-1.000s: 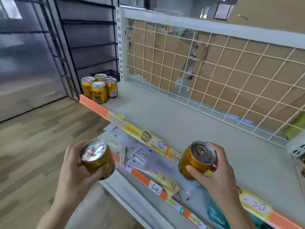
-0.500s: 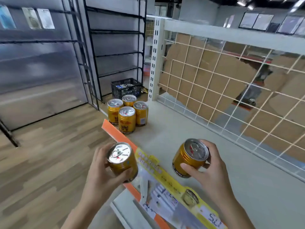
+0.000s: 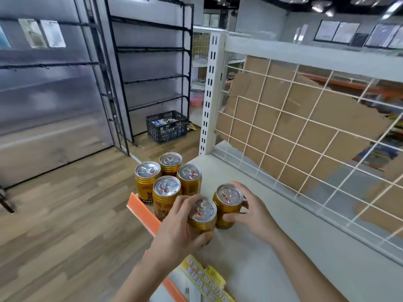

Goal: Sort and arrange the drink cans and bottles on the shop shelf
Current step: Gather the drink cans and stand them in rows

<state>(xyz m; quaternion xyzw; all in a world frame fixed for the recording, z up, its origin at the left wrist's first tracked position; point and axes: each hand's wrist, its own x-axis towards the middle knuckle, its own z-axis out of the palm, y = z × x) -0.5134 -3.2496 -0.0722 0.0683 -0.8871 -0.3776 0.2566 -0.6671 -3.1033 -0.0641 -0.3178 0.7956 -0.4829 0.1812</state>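
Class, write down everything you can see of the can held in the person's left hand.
The can is small, gold, seemingly metal, with a ribbed shoulder and a silver lid bearing a pull tab and red marks. It is about upright over the front edge of the shelf, gripped round its body by the left hand, which hides its base. A second can, held by the right hand, stands close beside it; contact is unclear.
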